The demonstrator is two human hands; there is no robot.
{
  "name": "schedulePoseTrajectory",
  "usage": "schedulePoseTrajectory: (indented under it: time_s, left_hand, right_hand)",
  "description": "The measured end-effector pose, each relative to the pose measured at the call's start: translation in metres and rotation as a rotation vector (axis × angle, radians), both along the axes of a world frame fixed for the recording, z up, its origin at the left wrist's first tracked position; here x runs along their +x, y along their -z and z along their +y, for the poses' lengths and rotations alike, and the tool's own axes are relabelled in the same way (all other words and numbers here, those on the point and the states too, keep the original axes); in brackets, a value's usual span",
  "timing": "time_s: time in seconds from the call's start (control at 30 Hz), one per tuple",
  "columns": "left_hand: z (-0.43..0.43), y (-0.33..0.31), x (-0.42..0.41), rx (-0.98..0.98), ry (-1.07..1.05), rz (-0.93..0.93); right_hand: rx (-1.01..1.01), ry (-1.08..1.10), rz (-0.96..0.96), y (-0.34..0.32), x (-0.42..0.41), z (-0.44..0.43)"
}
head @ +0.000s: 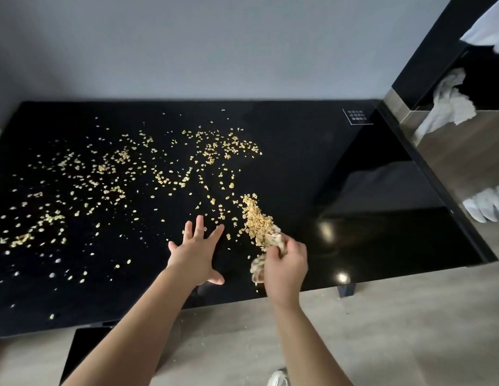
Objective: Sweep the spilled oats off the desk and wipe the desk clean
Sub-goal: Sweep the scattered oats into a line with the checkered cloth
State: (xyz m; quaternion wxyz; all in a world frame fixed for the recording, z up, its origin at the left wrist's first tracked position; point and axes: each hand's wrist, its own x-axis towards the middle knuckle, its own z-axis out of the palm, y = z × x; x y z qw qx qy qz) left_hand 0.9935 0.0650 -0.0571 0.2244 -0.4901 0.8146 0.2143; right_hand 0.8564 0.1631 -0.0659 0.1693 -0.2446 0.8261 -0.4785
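Pale oat flakes lie scattered over most of the glossy black desk, thickest in the middle and at the left. A denser heap of oats sits near the front, just beyond my right hand. My right hand grips a crumpled beige cloth that touches the near end of that heap. My left hand lies flat on the desk with its fingers spread, a little to the left of the heap.
A small white-lettered label sits at the desk's back right corner. To the right stands a steel and black unit with white cloths hanging from it. The desk's front edge runs just under my wrists, with grey floor below.
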Motion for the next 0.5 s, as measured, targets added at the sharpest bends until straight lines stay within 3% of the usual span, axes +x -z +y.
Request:
schedulePoseTrajectory:
  time_s: [0.1, 0.23, 0.4, 0.5]
  left_hand:
    - [-0.012, -0.002, -0.001, -0.001, -0.027, 0.007]
    - [-0.037, -0.003, -0.008, 0.021, -0.073, 0.012]
    - [-0.072, -0.004, -0.018, 0.028, -0.161, 0.013]
    - [-0.089, -0.002, -0.024, 0.031, -0.201, 0.026]
  right_hand:
    - [-0.045, 0.062, 0.048, -0.009, -0.035, -0.008]
    - [0.123, 0.059, 0.157, 0.000, -0.083, -0.037]
    - [0.228, -0.234, 0.249, 0.009, -0.084, -0.087]
    - [0.224, -0.434, 0.199, 0.008, -0.075, -0.108]
